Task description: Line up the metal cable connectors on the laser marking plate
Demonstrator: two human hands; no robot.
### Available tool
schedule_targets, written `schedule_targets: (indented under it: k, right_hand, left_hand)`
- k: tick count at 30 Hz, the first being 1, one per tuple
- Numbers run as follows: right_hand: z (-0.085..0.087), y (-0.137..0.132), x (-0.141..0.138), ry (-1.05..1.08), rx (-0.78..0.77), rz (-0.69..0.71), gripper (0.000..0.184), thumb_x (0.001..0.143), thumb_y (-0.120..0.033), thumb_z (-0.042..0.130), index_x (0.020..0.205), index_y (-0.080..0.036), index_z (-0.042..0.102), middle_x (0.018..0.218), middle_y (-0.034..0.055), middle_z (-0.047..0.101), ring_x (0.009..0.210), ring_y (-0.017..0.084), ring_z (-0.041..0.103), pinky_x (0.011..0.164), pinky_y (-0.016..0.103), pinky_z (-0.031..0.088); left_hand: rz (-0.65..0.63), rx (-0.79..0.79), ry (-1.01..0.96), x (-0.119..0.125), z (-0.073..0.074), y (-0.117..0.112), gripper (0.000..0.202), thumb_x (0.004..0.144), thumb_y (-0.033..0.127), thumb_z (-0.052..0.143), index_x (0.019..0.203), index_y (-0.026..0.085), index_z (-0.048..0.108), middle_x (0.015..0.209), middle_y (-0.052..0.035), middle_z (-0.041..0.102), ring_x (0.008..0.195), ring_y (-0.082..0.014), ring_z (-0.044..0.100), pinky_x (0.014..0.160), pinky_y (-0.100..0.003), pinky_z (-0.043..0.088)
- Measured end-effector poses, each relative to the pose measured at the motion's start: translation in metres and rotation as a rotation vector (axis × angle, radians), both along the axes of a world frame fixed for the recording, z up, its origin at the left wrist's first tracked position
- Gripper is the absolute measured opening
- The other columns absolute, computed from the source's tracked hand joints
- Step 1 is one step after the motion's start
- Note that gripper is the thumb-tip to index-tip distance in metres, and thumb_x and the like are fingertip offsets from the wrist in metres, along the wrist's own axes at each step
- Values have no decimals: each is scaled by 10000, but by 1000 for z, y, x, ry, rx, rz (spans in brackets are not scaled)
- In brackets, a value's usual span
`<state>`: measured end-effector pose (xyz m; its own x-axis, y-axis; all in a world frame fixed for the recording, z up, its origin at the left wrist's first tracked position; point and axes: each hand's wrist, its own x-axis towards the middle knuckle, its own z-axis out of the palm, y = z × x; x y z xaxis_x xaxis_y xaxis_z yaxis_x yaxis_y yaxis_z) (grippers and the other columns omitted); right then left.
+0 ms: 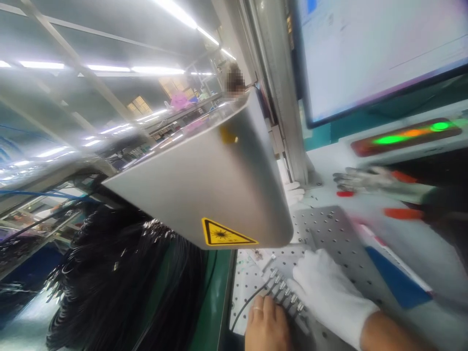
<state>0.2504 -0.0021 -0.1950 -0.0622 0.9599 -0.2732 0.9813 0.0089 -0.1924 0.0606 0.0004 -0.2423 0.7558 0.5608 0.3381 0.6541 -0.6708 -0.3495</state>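
Note:
A row of metal-ended connectors [287, 290] sits in a fixture at the lower middle, with black cables [252, 297] running from it to the left. My bare left hand [266, 324], a ring on one finger, is curled over the cables just below the row. From the right, my right hand [329, 285] in a white glove rests against the row's other side. Its fingers are bent and blurred, and whatever they grip is hidden. Both hands work over a perforated metal plate [323, 224].
A silver machine housing [204, 190] with a yellow warning triangle [226, 234] overhangs the plate. Black cables hang in a thick bundle [120, 282] at left. At right are a monitor [383, 48], a lit indicator panel [405, 136], a blue-and-white flat object [398, 273] and a blurred grey-and-orange shape [373, 180].

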Motion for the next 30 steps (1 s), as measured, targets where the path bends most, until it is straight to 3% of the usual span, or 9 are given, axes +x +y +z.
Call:
schedule_targets:
  k: [5, 12, 17, 20, 25, 30]
  right_hand:
    - [-10, 1, -1, -31, 67, 14, 381, 990, -245, 345, 949, -146, 711, 924, 171, 633, 908, 363, 575, 737, 466, 357]
    - [-4, 1, -3, -61, 49, 54, 335, 994, -265, 399, 944, -146, 708, 919, 147, 651, 921, 337, 592, 760, 460, 386]
    - [-17, 3, -6, -50, 123, 13, 314, 977, -266, 442, 916, -132, 719, 865, 161, 650, 874, 317, 603, 743, 450, 402]
    - [-15, 3, -4, -66, 125, 49, 321, 979, -233, 416, 921, -142, 719, 869, 153, 650, 881, 319, 602, 752, 462, 407]
    - [-4, 1, 13, -141, 9, 274, 346, 875, -37, 437, 1016, -227, 690, 925, 84, 647, 927, 324, 590, 725, 437, 396]
    - [-4, -1, 28, -44, 43, 181, 355, 958, -102, 352, 1019, -255, 666, 1033, 51, 639, 934, 268, 577, 699, 370, 347]
  left_hand:
    - [-14, -54, 8, 2, -3, 1, 213, 747, -24, 516, 757, 189, 511, 802, -33, 562, 842, -191, 574, 753, -280, 489]
    - [-23, -67, 6, 3, -8, -1, 229, 739, -37, 486, 772, 188, 508, 785, -31, 527, 844, -198, 544, 827, -313, 496]
    - [-33, -110, -18, 3, -10, 1, 216, 751, -23, 484, 780, 190, 505, 796, -38, 531, 845, -207, 541, 829, -337, 495]
    - [-26, -120, -6, 3, -7, 1, 237, 741, -43, 480, 777, 191, 496, 817, -39, 545, 838, -198, 548, 806, -325, 491]
    - [16, -118, 12, 5, 4, -4, 231, 754, -34, 491, 802, 192, 490, 831, -29, 557, 851, -192, 572, 785, -300, 482]
    - [35, -73, -37, 5, 11, -8, 238, 758, -22, 496, 838, 203, 487, 778, -3, 543, 789, -175, 578, 707, -275, 464]
